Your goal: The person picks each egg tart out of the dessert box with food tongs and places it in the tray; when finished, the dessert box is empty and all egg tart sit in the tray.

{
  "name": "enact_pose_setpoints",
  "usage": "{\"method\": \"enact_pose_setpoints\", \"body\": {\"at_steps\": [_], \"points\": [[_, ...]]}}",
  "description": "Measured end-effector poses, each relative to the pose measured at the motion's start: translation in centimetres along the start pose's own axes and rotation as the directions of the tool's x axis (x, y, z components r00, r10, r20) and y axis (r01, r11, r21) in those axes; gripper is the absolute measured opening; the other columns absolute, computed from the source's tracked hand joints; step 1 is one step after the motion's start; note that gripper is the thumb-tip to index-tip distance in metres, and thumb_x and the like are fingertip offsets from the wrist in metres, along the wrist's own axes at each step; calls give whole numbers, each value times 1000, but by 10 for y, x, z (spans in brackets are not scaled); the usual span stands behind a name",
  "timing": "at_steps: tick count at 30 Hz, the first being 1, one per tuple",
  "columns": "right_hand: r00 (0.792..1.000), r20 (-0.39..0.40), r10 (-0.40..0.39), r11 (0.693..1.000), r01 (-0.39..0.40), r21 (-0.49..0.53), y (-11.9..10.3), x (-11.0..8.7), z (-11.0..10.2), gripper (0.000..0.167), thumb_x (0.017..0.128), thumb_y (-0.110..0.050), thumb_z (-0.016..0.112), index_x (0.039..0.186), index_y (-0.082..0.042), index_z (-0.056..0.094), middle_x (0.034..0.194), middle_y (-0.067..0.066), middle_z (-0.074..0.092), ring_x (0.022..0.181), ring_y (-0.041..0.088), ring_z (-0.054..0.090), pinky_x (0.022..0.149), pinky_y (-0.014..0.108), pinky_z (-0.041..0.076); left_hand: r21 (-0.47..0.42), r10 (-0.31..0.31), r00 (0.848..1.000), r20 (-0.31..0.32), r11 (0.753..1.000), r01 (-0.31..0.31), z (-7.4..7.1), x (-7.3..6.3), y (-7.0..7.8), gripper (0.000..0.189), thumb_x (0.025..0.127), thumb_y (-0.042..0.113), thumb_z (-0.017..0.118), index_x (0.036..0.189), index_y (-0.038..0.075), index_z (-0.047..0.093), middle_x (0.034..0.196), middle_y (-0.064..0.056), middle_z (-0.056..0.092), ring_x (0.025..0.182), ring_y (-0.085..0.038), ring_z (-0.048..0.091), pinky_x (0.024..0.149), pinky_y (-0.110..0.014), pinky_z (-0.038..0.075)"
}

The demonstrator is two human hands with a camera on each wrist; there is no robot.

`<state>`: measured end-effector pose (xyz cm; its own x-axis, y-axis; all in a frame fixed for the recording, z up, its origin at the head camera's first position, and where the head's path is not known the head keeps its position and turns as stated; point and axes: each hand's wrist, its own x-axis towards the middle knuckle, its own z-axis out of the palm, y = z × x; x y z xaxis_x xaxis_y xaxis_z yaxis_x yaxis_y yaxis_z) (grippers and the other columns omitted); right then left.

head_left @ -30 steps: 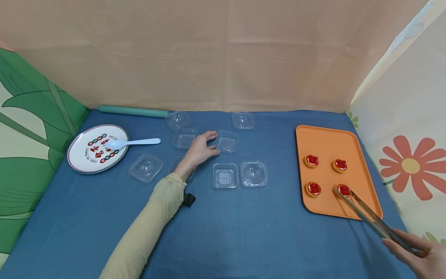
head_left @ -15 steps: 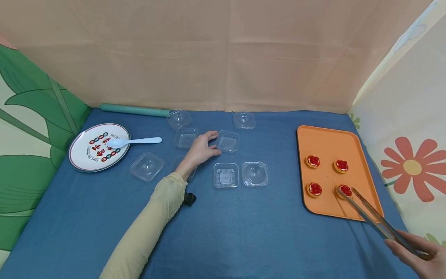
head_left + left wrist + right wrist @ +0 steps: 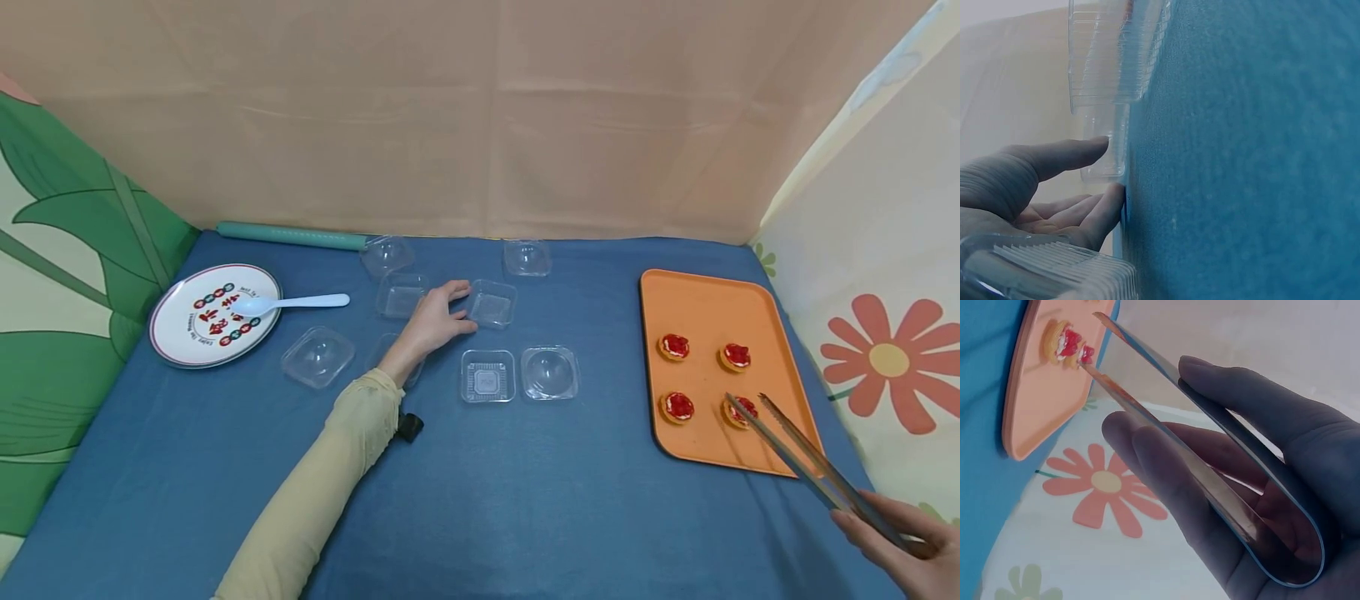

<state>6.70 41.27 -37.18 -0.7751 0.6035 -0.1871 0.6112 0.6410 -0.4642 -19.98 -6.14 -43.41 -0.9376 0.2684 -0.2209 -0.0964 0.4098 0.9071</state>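
Note:
In the head view my left hand (image 3: 433,323) lies among clear plastic boxes, thumb and fingers spread beside the left edge of one box (image 3: 492,304). Whether the fingertips touch it is hard to tell; the left wrist view shows the thumb and fingers apart with nothing pinched. My right hand (image 3: 900,537) holds metal tongs (image 3: 798,458), fingers and thumb on opposite arms in the right wrist view. The tongs' tips are spread above the near right tart (image 3: 738,413), a small one with red topping. That tart sits on an orange tray (image 3: 712,304) with several like it.
A white plate (image 3: 172,325) with a pale spoon (image 3: 315,301) across it stands at the left. Behind lies a green roll (image 3: 292,237). More clear box halves (image 3: 487,377) are spread over the blue cloth (image 3: 525,500). A flowered wall (image 3: 900,250) borders the tray side.
The tongs have risen slightly, their tips moving from either side of the near right tart to above it. The left hand stays by the box. The head view has shifted a little.

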Motion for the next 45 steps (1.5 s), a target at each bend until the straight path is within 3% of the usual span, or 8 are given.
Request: {"method": "enact_pose_setpoints", "body": {"at_steps": [8, 13, 20, 22, 28, 34, 37, 45], "points": [[983, 46, -175, 981, 178, -79, -24, -8, 1, 44, 98, -4, 77, 125, 27, 61, 85, 33, 72, 59, 36, 71, 44, 19, 52, -8, -4, 1000, 4, 1000, 4, -1, 0, -1, 78, 98, -6, 74, 166, 1, 34, 169, -18, 38, 144, -41, 51, 115, -43, 52], [953, 77, -292, 942, 301, -150, -39, -6, 1, 49, 93, -10, 85, 122, 24, 65, 85, 30, 73, 65, 40, 72, 48, 32, 60, 10, -1, 1000, -3, 1000, 1, 0, -1, 0, 77, 99, -6, 73, 165, 0, 34, 168, -19, 39, 143, -42, 52, 115, -43, 53], [881, 89, -465, 862, 473, -183, -71, -2, 4, 57, 90, -29, 90, 127, 12, 72, 85, 24, 76, 77, 46, 73, 44, 28, 50, 2, 9, 1000, 7, 1000, -9, 0, 0, -2, 76, 100, -5, 72, 166, 1, 34, 168, -18, 39, 144, -41, 51, 115, -43, 52], [845, 84, -529, 833, 535, -138, -83, 0, 11, 55, 89, -26, 91, 127, 8, 74, 85, 21, 77, 80, 46, 73, 42, 27, 45, 2, 9, 1000, 4, 1000, -9, -1, 0, -3, 76, 100, -5, 73, 165, 1, 34, 168, -18, 39, 144, -41, 51, 115, -43, 52], [730, 118, -673, 733, 680, -27, -119, 7, 40, 44, 85, -18, 93, 120, 4, 79, 77, 5, 77, 57, 20, 61, 38, 29, 36, 11, 7, 1000, 9, 1000, -7, 0, -2, -4, 75, 101, -3, 73, 165, 1, 34, 168, -18, 39, 144, -41, 52, 115, -43, 52], [678, 116, -726, 683, 730, 10, -145, 15, 60, 44, 87, -20, 93, 123, 0, 80, 71, -1, 72, 45, 15, 48, 36, 29, 33, 10, 11, 1000, 12, 1000, -11, 0, -2, -4, 76, 100, -3, 73, 165, 1, 34, 168, -18, 40, 143, -41, 52, 115, -44, 53], [665, 119, -737, 671, 741, 21, -155, 19, 67, 44, 88, -19, 92, 125, 0, 79, 72, -1, 72, 43, 14, 40, 37, 29, 30, 11, 15, 1000, 8, 1000, -15, 0, -2, -3, 76, 100, -3, 73, 165, 1, 35, 168, -18, 40, 143, -41, 53, 114, -44, 53], [670, 127, -732, 680, 731, 62, -167, 26, 82, 48, 90, -20, 90, 129, 4, 75, 53, -5, 47, 44, 18, 36, 39, 26, 30, 12, 19, 1000, 3, 1000, -19, 0, -2, -1, 74, 100, -4, 73, 165, 0, 36, 168, -18, 40, 143, -41, 53, 115, -43, 53]]}}
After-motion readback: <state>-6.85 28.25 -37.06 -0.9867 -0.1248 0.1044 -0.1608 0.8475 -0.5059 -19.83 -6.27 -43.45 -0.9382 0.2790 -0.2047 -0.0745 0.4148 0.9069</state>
